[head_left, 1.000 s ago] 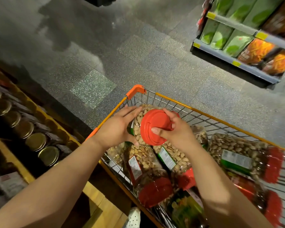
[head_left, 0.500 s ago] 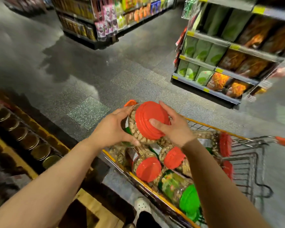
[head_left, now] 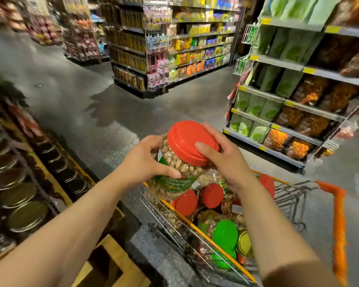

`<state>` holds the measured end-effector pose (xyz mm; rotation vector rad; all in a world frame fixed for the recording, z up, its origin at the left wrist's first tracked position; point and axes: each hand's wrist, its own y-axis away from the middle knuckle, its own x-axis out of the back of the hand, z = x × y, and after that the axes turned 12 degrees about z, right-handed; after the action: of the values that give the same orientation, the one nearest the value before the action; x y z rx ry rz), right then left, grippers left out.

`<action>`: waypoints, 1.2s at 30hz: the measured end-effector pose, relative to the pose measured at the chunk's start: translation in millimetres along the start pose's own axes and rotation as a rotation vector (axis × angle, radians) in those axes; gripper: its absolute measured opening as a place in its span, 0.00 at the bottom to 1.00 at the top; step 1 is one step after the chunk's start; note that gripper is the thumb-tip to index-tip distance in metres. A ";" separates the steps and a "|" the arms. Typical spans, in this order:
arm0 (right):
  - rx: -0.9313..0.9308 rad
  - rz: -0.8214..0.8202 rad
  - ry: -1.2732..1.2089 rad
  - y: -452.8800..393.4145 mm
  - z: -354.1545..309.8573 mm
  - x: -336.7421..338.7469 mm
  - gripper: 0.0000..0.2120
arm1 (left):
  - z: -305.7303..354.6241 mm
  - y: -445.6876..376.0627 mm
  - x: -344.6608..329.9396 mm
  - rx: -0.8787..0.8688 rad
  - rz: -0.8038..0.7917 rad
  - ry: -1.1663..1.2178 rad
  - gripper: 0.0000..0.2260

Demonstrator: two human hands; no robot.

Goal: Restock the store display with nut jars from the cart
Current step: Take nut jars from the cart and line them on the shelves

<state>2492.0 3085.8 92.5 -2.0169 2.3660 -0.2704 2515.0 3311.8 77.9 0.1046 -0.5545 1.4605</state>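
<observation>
Now, head view: the pistachio jar [head_left: 175, 166] is up above the cart [head_left: 282, 195], tilted. The left hand [head_left: 142, 164] is wrapped round its body; the right hand [head_left: 224, 160] clasps the red lid [head_left: 190, 142]. Best to support the weight from below, swinging it left of the cart towards the display [head_left: 23, 183].

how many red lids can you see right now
4. One on the held jar; two side by side in the cart; one partly behind the right forearm. More may be hidden in the cart.
</observation>
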 end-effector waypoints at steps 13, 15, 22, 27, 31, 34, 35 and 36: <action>0.032 -0.394 -0.070 118.9 -40.0 16.5 0.31 | 74.4 205.6 0.6 0.267 0.396 -0.010 0.51; 0.041 -0.458 -0.065 140.9 -46.1 6.9 0.32 | 82.5 239.8 5.6 0.298 0.473 -0.007 0.50; 0.068 -0.695 -0.077 212.8 -70.9 -52.9 0.33 | 100.1 348.1 56.7 0.408 0.658 -0.050 0.46; 0.090 -0.795 -0.072 266.9 -78.7 -109.1 0.34 | 105.6 418.0 98.8 0.458 0.719 -0.149 0.49; 0.100 -0.864 -0.043 327.2 -80.9 -172.9 0.35 | 94.5 488.9 143.3 0.508 0.772 -0.201 0.49; 0.067 -0.883 -0.044 372.6 -76.8 -222.3 0.36 | 78.1 539.6 182.0 0.535 0.782 -0.222 0.50; 0.048 -0.890 -0.042 388.8 -76.0 -238.9 0.35 | 72.6 556.2 195.6 0.553 0.780 -0.224 0.51; 0.032 -0.896 -0.044 405.2 -75.4 -255.8 0.33 | 65.4 573.9 209.6 0.570 0.784 -0.204 0.52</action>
<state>2128.2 3406.5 83.5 -2.8701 1.2630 -0.2534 1949.0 3551.1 71.7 0.5357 -0.3311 2.3674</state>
